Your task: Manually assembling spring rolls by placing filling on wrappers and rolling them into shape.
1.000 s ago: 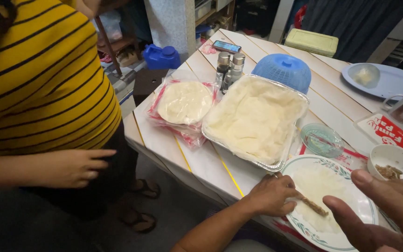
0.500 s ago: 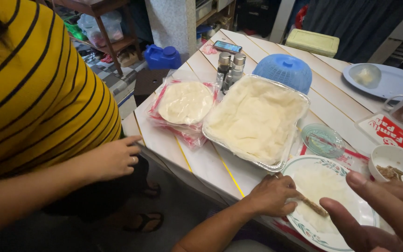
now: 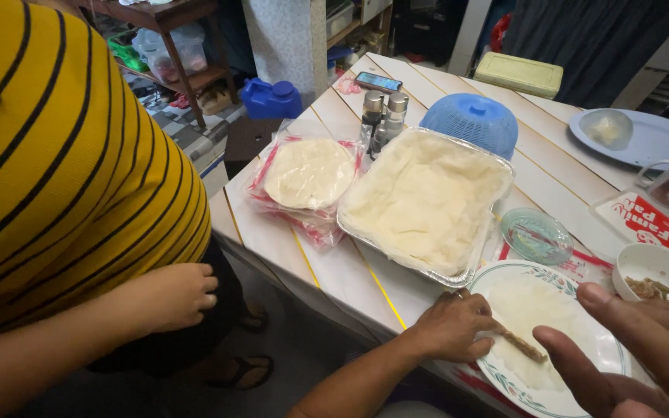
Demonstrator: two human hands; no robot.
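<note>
seemingly, left hand [image 3: 458, 325] touches filling strip [image 3: 522, 344] on wrapper [image 3: 532, 317].

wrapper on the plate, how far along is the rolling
Done: one thin white wrapper lies flat on the green-rimmed round plate, with a brown strip of filling on it. In hand: the left hand presses its edge; the right hand hovers open. Left: it is unrolled; the foil tray of wrappers looks full.

Left hand [image 3: 454, 325] resting on thin wrapper [image 3: 540, 317] on patterned plate [image 3: 505, 383], filling strip [image 3: 522, 345] just beside its fingers, right hand [image 3: 644, 348] spread open near right, foil tray of wrappers [image 3: 427, 203] farther on white tabletop [image 3: 272, 240], person in striped shirt [image 3: 63, 170] at left
</note>
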